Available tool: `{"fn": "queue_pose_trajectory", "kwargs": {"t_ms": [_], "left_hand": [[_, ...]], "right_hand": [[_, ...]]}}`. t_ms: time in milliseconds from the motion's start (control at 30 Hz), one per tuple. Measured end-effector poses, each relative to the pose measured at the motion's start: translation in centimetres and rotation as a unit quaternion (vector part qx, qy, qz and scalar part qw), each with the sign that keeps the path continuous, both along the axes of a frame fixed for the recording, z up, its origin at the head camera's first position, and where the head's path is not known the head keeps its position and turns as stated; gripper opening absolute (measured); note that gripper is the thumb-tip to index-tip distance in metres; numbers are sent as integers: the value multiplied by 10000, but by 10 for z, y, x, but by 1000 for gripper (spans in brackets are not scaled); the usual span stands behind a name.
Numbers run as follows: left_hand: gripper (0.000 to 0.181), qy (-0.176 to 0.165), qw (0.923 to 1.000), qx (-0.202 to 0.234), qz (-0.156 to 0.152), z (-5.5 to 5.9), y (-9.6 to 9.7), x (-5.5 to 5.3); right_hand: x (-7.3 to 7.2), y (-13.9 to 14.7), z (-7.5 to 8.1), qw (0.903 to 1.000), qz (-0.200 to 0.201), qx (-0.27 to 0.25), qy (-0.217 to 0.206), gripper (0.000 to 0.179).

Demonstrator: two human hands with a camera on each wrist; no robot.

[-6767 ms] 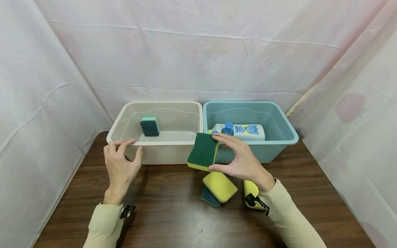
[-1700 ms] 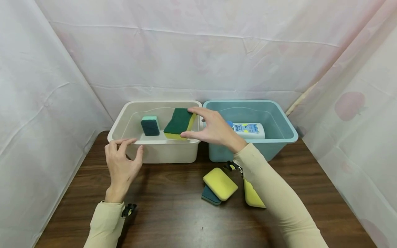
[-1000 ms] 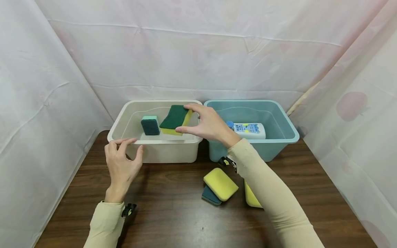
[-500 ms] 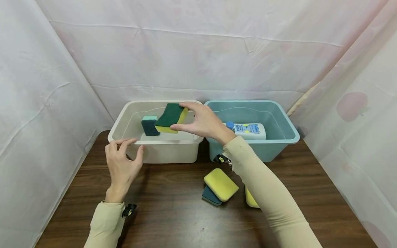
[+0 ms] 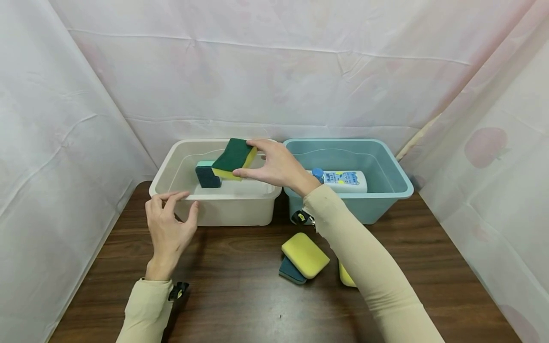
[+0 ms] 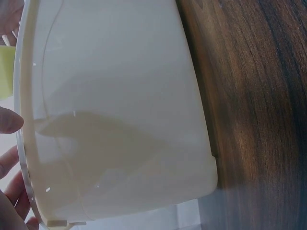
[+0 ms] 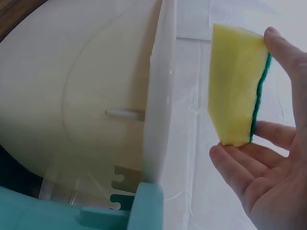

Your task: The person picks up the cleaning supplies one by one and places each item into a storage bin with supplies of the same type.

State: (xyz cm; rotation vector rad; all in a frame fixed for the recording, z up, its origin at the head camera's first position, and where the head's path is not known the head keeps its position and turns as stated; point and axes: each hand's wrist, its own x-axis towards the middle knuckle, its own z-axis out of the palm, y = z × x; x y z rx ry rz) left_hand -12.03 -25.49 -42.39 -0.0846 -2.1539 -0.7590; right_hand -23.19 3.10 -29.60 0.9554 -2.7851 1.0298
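Observation:
My right hand (image 5: 280,164) pinches a green-and-yellow scouring sponge (image 5: 233,155) between thumb and fingers, up over the beige bin (image 5: 231,213). In the right wrist view the sponge's yellow side (image 7: 235,86) faces the camera, its thin green layer toward the palm. The held sponge partly overlaps a dark teal sponge (image 5: 208,177) standing inside the bin. My left hand (image 5: 167,233) rests at the bin's front left rim, fingers bent and thumb apart from them. In the left wrist view the fingers (image 6: 12,160) lie along the rim.
A blue bin (image 5: 343,207) stands close right of the beige one, holding a white bottle (image 5: 345,181) and a blue cap (image 5: 317,172). On the wooden table lie a yellow sponge (image 5: 305,256) over a dark one (image 5: 292,271). Another yellow sponge (image 5: 346,275) is partly hidden by my right sleeve.
From over the table, my right hand has carried the sponge left and then up, above the beige bin. The left hand stays at the rim. Nothing is let go.

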Motion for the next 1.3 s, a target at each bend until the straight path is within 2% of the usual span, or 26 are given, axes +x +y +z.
{"fn": "queue_pose_trajectory", "kwargs": {"t_ms": [300,667,1300], "left_hand": [[36,60,10000,-27,-13,0,0,-1],[36,16,10000,-26,-2,1,1,-2],[36,9,10000,-17,-3,2,2,-1]], "right_hand": [[-8,-2,0,9988,-421,182,165,96],[-19,3,-8,9981,-527,229,228,95],[-20,-2,-6,9984,-468,150,285,93]]}}
